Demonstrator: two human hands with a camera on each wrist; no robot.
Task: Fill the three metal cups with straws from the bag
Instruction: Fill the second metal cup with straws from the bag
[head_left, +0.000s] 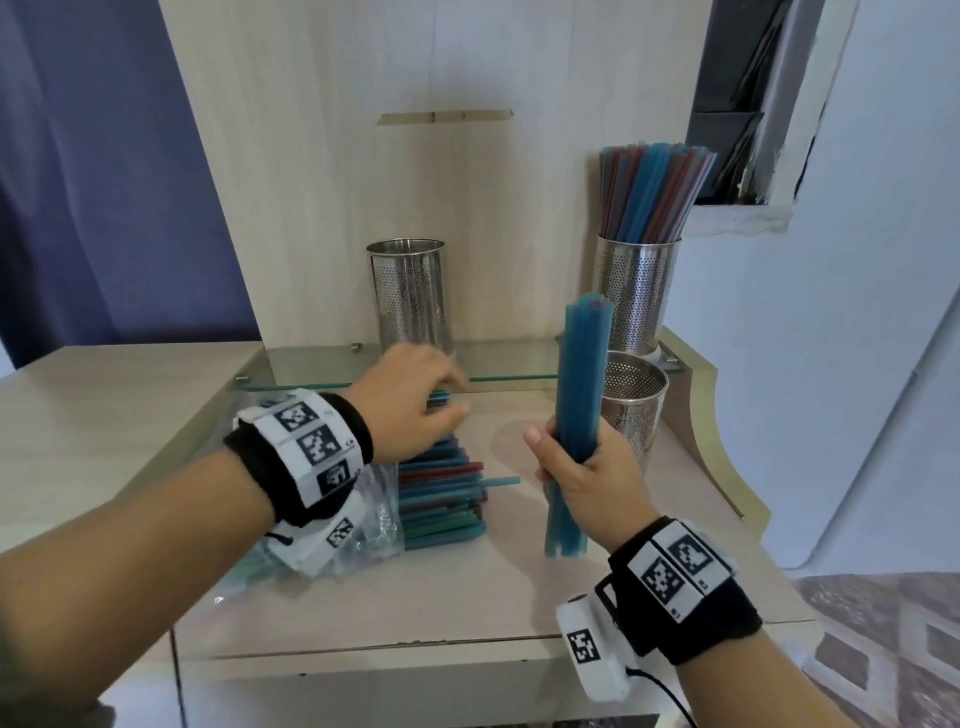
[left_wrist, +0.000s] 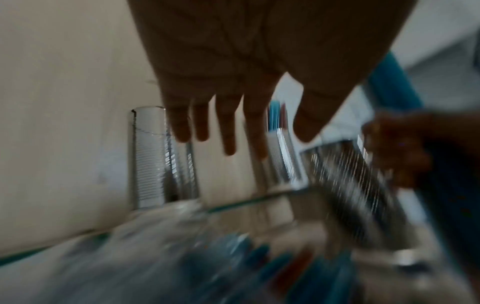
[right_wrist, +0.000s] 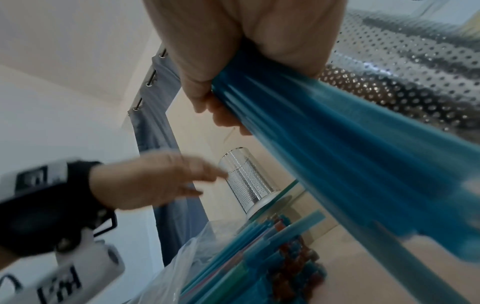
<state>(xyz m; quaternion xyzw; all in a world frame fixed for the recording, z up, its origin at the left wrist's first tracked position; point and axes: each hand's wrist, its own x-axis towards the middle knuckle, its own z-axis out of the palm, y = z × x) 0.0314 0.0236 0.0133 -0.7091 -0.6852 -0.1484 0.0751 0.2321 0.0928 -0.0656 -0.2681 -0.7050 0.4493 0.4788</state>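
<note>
My right hand (head_left: 571, 460) grips a bundle of blue straws (head_left: 581, 384) upright above the counter, just left of the low empty metal cup (head_left: 631, 402). The bundle (right_wrist: 337, 148) fills the right wrist view, with that perforated cup (right_wrist: 402, 82) behind it. My left hand (head_left: 444, 408) hovers over the loose straws (head_left: 441, 499) spilling from the clear bag (head_left: 376, 525); its fingers (left_wrist: 228, 131) are spread and hold nothing. An empty tall cup (head_left: 410, 296) stands on the glass shelf. The back right cup (head_left: 636, 291) is packed with straws (head_left: 649, 192).
A glass shelf (head_left: 509, 364) runs along the back, against a wooden panel (head_left: 441, 182). A blue curtain (head_left: 104, 182) hangs at the left. The counter's curved edge (head_left: 727, 467) is at the right, with patterned floor (head_left: 883, 649) below.
</note>
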